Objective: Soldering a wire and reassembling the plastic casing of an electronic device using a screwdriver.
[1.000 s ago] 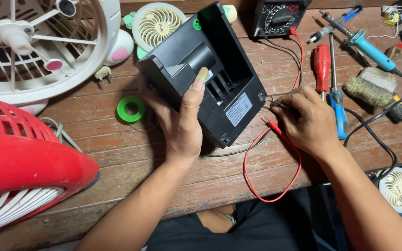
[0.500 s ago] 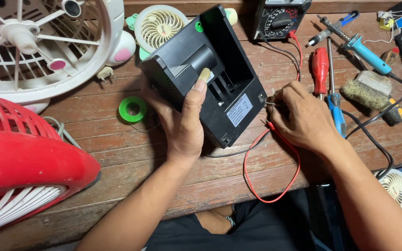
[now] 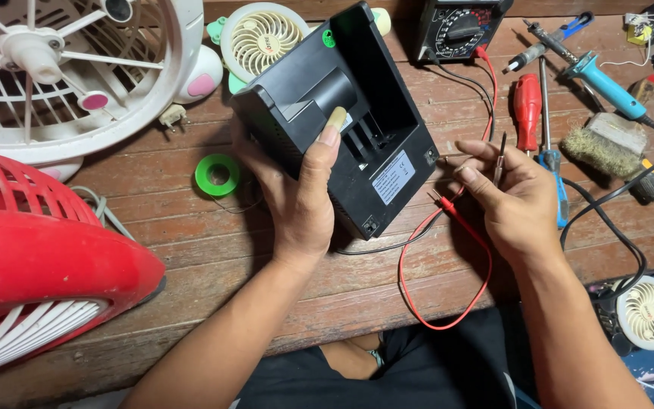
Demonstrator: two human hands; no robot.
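Fingers point(image 3: 319, 163) of my left hand point(image 3: 297, 204) are clamping the black housing point(image 3: 357, 113); my right hand point(image 3: 512, 197) is pinching two probes point(image 3: 498, 163) over the desk point(image 3: 213, 257)

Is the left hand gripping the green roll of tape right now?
No, the left hand grips the black device, while the green tape roll lies apart on the wooden table.

Matt black plastic box point(image 3: 357, 129) on a rough, worn wooden table point(image 3: 213, 257); glossy red plastic fan point(image 3: 39, 265).
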